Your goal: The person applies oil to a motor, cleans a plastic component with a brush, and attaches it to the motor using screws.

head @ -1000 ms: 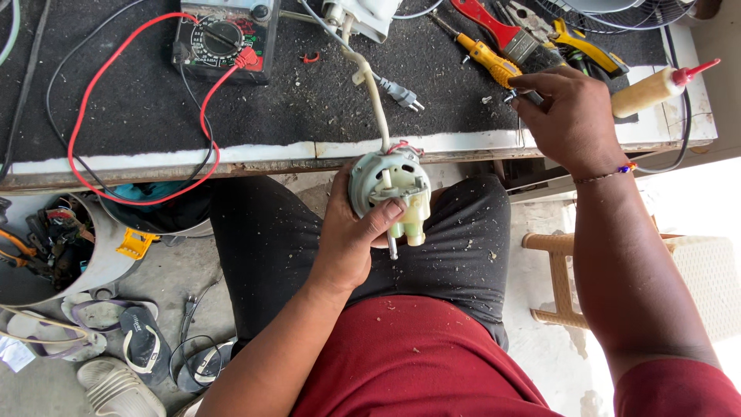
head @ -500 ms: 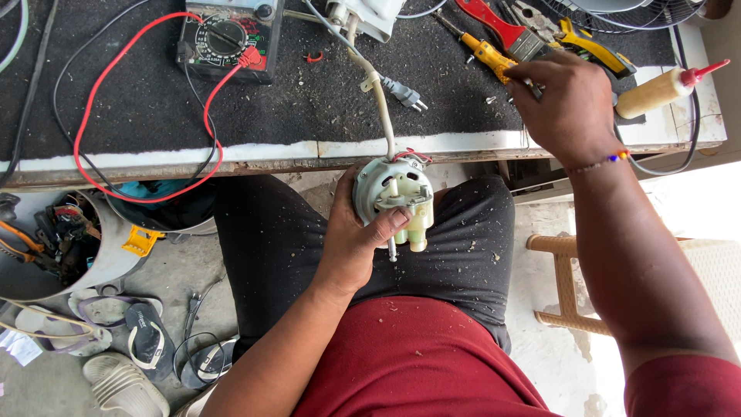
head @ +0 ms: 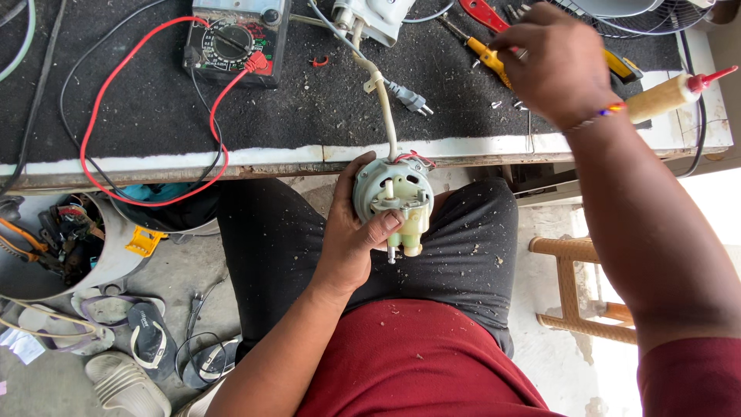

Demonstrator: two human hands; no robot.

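Fingers of the left hand (head: 351,247) wrap round a small round motor (head: 392,202), keeping it steady over the lap, near the table (head: 231,158) edge. Right hand (head: 557,63) curls over little screws (head: 505,104) far right by a yellow screwdriver (head: 488,55); its grip is hidden.

Left hand (head: 351,239) curled shut over the lap — right hand (head: 552,66) reaching forward, fingers bent.

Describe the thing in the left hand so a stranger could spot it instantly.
Start at the dark workbench and drop below its white front edge, over the person's lap. There the left hand grips a small motor: round, pale grey-green, with cream plastic posts and a beige cord running up to the bench.
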